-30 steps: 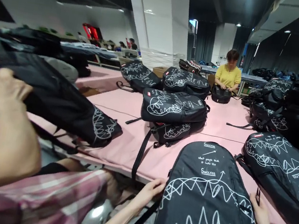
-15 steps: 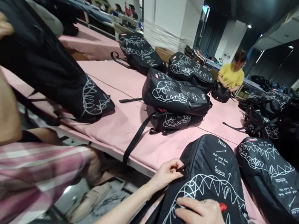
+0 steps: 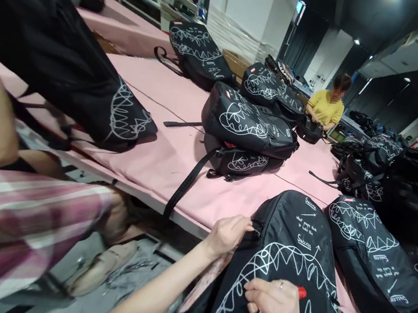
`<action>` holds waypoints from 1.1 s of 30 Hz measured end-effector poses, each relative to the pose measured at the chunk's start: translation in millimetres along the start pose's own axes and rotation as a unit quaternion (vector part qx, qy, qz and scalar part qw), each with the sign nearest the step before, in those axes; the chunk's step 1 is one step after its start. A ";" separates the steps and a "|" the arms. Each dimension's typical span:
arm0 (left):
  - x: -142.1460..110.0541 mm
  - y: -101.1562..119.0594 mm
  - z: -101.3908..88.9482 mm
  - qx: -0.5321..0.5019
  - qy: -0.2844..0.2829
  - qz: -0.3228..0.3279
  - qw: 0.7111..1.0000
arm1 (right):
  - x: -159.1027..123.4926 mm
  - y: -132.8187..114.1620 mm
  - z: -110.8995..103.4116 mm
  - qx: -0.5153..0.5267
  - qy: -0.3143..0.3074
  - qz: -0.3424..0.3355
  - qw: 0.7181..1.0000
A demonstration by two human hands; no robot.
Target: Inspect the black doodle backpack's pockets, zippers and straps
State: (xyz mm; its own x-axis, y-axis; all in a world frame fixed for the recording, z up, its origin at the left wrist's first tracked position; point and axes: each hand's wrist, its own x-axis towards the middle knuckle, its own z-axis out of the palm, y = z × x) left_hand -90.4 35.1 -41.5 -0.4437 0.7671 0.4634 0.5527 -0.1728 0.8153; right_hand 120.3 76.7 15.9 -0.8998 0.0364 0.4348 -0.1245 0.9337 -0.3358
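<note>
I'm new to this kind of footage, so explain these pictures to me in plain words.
There is no robot here: the two bare hands belong to a person wearing the camera on their head, and every picture looks forward and down from there. The left hand pinches at the upper side of the nearest black backpack. The right hand, above its front, grips a small object with a red end; I can't tell what it is. More black backpacks with white scribbles lie on the pink table. A co-worker in yellow stands beyond.
</note>
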 end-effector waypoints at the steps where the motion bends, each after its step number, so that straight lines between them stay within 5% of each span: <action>1: 4.7 -4.0 0.0 0.017 0.011 0.001 1.000 | -0.9 -0.5 2.9 -0.005 0.003 0.001 1.000; 7: 27.1 -27.6 14.7 0.089 0.113 -0.061 0.988 | -1.7 -5.6 23.3 -0.025 -0.002 -0.020 0.999; 11: 15.2 -25.4 24.4 0.088 0.158 -0.086 0.980 | 0.1 -6.5 32.3 -0.040 -0.012 -0.021 0.999; 18: -22.2 -4.3 10.7 0.049 0.063 -0.017 0.997 | 1.6 -5.3 37.1 -0.017 0.020 -0.020 0.999; 26: -4.2 15.2 -10.1 0.091 -0.055 0.061 0.992 | 4.2 -7.7 36.1 -0.007 0.032 -0.014 0.999; 33: -4.9 21.3 -8.0 0.052 -0.042 0.057 0.996 | 6.5 -8.3 34.6 0.013 0.036 0.001 0.999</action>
State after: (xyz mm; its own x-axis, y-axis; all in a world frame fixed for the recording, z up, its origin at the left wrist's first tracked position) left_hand -82.1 22.8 -23.6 -0.3154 0.7955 0.5173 0.6683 -0.2009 0.7163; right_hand 101.0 56.8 -7.4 -0.8678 0.0639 0.4929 -0.1350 0.9241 -0.3576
